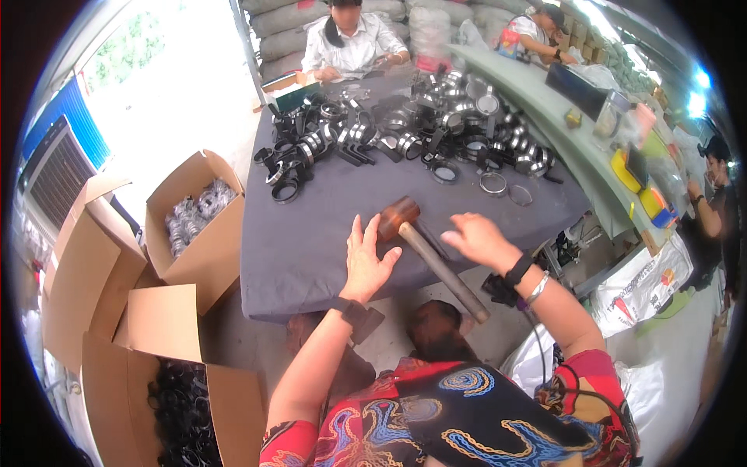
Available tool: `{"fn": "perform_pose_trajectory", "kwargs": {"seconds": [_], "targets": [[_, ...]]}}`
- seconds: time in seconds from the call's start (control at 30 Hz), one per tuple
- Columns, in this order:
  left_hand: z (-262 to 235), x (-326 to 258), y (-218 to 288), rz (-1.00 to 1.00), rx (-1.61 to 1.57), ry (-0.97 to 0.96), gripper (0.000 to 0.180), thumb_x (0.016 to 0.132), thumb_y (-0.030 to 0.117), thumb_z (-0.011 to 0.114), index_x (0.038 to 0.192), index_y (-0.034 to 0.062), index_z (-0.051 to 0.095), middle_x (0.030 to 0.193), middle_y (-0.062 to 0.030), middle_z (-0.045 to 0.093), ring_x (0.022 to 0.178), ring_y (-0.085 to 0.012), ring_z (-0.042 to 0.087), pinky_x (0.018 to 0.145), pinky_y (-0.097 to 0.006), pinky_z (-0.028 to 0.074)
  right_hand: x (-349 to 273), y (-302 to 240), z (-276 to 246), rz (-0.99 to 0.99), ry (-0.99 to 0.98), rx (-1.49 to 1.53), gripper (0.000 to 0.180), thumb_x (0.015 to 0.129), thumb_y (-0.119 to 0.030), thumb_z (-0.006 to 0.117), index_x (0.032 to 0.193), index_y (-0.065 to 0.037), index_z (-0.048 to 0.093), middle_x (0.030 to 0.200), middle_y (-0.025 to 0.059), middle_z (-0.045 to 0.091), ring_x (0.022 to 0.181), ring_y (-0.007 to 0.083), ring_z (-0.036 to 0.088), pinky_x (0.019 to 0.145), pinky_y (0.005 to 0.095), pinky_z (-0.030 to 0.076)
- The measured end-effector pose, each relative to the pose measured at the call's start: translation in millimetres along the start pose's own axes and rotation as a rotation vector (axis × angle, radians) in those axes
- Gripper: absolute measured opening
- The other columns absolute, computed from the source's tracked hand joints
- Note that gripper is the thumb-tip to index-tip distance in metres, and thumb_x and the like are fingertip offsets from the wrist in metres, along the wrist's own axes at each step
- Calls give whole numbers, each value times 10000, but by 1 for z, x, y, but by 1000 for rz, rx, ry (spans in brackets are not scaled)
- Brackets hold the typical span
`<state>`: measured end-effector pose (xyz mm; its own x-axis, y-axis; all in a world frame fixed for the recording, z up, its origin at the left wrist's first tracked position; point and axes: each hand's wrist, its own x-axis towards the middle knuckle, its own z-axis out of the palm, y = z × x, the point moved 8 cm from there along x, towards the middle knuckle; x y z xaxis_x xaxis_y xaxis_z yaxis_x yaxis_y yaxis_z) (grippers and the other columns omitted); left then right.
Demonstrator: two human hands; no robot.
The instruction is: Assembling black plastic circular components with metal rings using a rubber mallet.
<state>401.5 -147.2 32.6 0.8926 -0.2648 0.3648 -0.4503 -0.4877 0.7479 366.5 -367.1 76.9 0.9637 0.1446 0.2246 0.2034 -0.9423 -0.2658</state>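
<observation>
A mallet [443,265] with a brown cylindrical head and a wooden handle lies at the near edge of the grey-covered table, its handle sticking out past the edge. Beside the mallet head is my left hand [368,261], open with fingers spread and apparently holding nothing. My right hand [484,240] hovers to the right of the handle, fingers loosely apart and bent, with nothing seen in it. A slim dark piece [433,238], partly hidden, lies between the handle and my right hand. Farther back are silver rings [492,183] and a heap of round metal-and-black parts [405,124].
Cardboard boxes stand at left, one with wrapped silver parts [194,214], another with black parts [183,409]. A person [354,43] sits across the table; two others work at right by a long green-covered bench [545,117]. White sacks [642,288] lie at right.
</observation>
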Motion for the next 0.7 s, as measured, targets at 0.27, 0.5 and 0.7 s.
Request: {"fn": "perform_pose_trajectory", "kwargs": {"seconds": [0.27,0.5,0.7], "targets": [[-33,-13,-9,0,-290,-103,702,769,170,723,1401,111,424,1430,-242,379,1288,-351,423,1053,-454,372,-1,-28,31,16,-179,-111,307,796,-197,640,999,24,573,1005,215,587,929,370,602,814,458,500],[-164,-112,-87,-309,-511,303,383,860,-8,596,1241,-18,556,1120,-120,641,997,-193,627,891,-316,508,23,-9,14,-80,-42,-264,201,766,-104,652,951,-42,601,929,164,594,913,363,587,793,441,503],[-224,-235,-213,-630,-238,647,255,839,122,630,1061,1,665,983,-136,703,915,-191,666,823,-322,519,-11,110,7,42,72,-275,480,823,-32,609,1289,2,500,1225,226,553,1164,385,500,989,425,402]]}}
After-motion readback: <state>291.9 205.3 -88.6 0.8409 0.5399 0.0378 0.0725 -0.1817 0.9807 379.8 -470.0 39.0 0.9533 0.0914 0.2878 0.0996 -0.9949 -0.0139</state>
